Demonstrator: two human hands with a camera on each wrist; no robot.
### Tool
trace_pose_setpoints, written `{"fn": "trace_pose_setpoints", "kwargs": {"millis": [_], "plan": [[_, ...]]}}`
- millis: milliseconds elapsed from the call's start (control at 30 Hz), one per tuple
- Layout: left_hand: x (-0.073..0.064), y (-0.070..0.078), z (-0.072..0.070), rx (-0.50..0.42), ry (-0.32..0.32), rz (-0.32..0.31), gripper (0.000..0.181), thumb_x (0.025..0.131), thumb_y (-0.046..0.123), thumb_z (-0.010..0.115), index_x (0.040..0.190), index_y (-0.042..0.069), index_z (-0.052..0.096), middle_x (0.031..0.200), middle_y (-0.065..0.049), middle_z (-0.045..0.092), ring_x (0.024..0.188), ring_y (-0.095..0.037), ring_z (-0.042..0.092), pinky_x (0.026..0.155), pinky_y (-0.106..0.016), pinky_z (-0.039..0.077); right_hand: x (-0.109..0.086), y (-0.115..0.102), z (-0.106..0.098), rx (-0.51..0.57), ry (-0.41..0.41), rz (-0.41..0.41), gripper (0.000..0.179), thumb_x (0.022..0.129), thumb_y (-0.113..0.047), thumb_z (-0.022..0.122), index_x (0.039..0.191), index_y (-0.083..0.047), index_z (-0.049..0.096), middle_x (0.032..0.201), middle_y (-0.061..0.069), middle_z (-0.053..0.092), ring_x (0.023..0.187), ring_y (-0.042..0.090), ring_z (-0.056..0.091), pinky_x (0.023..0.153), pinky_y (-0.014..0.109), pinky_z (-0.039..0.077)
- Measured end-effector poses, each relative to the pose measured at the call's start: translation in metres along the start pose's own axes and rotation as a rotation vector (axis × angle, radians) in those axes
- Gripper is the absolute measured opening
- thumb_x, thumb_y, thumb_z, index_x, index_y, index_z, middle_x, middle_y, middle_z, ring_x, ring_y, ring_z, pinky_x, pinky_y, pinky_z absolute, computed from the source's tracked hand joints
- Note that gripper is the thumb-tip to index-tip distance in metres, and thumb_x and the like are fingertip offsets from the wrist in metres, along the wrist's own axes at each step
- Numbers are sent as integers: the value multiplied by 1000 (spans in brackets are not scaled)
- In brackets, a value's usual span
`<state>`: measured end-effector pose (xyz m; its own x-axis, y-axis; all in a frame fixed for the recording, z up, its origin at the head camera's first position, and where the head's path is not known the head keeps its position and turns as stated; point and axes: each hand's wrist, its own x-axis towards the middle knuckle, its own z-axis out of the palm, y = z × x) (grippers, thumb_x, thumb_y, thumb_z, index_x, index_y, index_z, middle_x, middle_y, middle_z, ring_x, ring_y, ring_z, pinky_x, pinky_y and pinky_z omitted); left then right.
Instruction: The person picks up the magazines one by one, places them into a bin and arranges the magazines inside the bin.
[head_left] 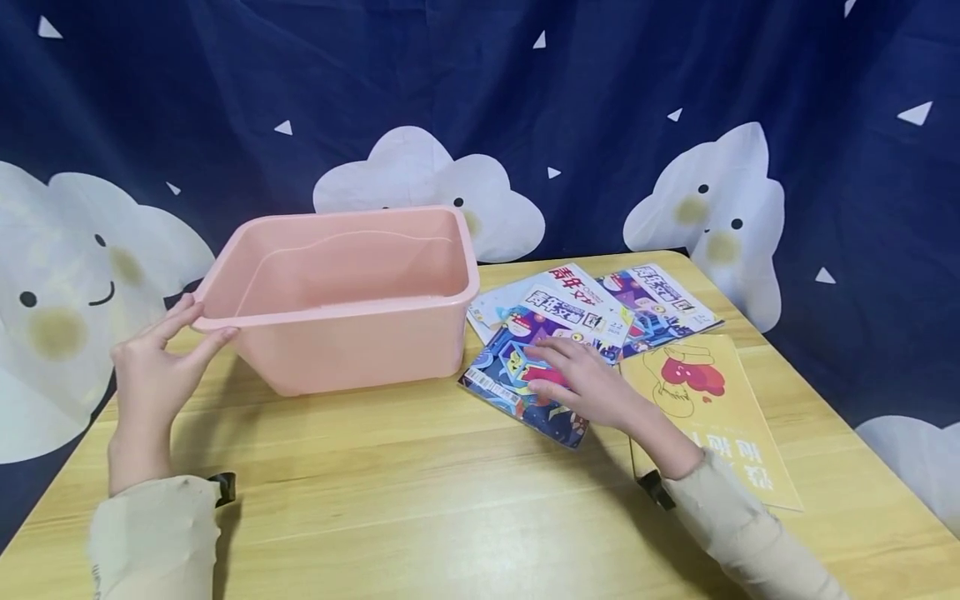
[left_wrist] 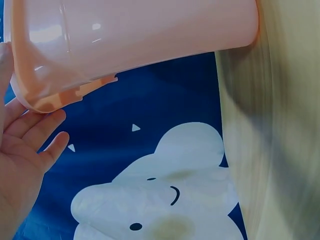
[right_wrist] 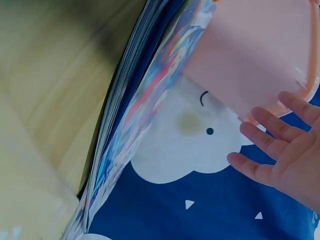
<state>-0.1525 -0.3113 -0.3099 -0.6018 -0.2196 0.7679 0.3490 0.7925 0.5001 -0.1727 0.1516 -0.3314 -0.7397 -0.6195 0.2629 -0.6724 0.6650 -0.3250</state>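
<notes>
The left hand (head_left: 153,362) pinches the near left corner of a deep, pale pink plastic bin (head_left: 360,350), its thumb on the front rim and its fingers at the side rim. The right hand (head_left: 592,387) holds nothing; its fingers are loosely spread above a glossy purple-and-blue magazine (head_left: 517,362) with cartoon pictures and a barcode, and the right wrist view shows a gap between hand and cover. The bin stands upright on a light wood-grain table (head_left: 412,500), its mouth upward, and the magazine lies just beside its right end. That magazine overlaps a white magazine with red lettering (head_left: 502,296); a second purple-and-white magazine (head_left: 652,312) lies behind and to the right. Nearer the person, a flat yellow book (head_left: 720,408) with a red cartoon figure lies partly beneath the right forearm. Beige sleeves (head_left: 153,533) cover both forearms, with a black band (head_left: 225,489) showing at each wrist. Behind the table hangs a dark blue cloth (head_left: 450,67) printed with white smiling clouds and small triangles.
</notes>
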Motion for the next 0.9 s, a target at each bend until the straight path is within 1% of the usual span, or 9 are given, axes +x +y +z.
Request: {"fn": "trace_pose_setpoints", "kwargs": {"millis": [67, 133, 333, 500, 633, 700, 800, 900], "plan": [[0, 0, 0, -1, 8, -7, 49, 58, 0, 82, 103, -2, 65, 106, -16, 60, 103, -4, 52, 89, -9, 34, 3, 4, -1, -8, 0, -13, 45, 90, -37, 52, 125, -9, 52, 127, 14, 47, 121, 30, 38, 97, 52, 27], [0, 0, 0, 2, 10, -17, 49, 57, 0, 82, 103, -2, 65, 106, -15, 60, 103, -5, 52, 88, -9, 34, 6, 9, -2, -10, -6, -9, 45, 89, -37, 52, 124, -9, 53, 127, 14, 48, 119, 31, 40, 97, 51, 29], [-1, 2, 1, -3, 21, -24, 48, 58, 0, 82, 103, -2, 65, 106, -15, 60, 101, -3, 53, 86, -8, 35, 14, 24, -8, 2, -15, 53, 47, 89, -38, 53, 124, -6, 53, 125, 17, 48, 117, 35, 41, 96, 50, 32], [0, 2, 1, -21, 20, -19, 47, 59, -1, 81, 103, -3, 64, 106, -16, 60, 100, 8, 49, 88, -10, 35, 21, 40, -6, 3, 1, 70, 45, 89, -37, 53, 120, -5, 55, 122, 17, 49, 115, 34, 43, 95, 50, 33], [1, 2, 1, -30, 10, -35, 47, 60, -1, 80, 104, -3, 64, 106, -17, 60, 97, 16, 46, 89, -11, 35, 26, 53, -1, 0, 5, 64, 42, 89, -37, 53, 117, -5, 57, 120, 17, 51, 114, 33, 44, 94, 49, 34], [1, 2, 1, -31, 8, -41, 47, 60, -1, 81, 104, -3, 64, 106, -17, 59, 96, 17, 45, 89, -12, 35, 28, 59, 0, -3, -11, 65, 43, 88, -37, 54, 117, -4, 57, 121, 18, 51, 115, 34, 43, 94, 50, 34], [1, 3, 1, -30, 8, -46, 48, 60, -1, 81, 104, -3, 64, 106, -17, 60, 96, 18, 44, 89, -12, 35, 32, 69, 1, 2, -57, 81, 46, 88, -38, 54, 119, -3, 55, 123, 19, 48, 116, 35, 41, 95, 50, 32], [0, 3, 0, -32, 11, -59, 48, 60, -1, 81, 104, -2, 64, 106, -17, 59, 95, 18, 45, 89, -12, 35, 37, 79, 2, 32, -114, 132, 50, 88, -40, 53, 124, -4, 53, 127, 19, 45, 119, 35, 38, 96, 52, 31]]}}
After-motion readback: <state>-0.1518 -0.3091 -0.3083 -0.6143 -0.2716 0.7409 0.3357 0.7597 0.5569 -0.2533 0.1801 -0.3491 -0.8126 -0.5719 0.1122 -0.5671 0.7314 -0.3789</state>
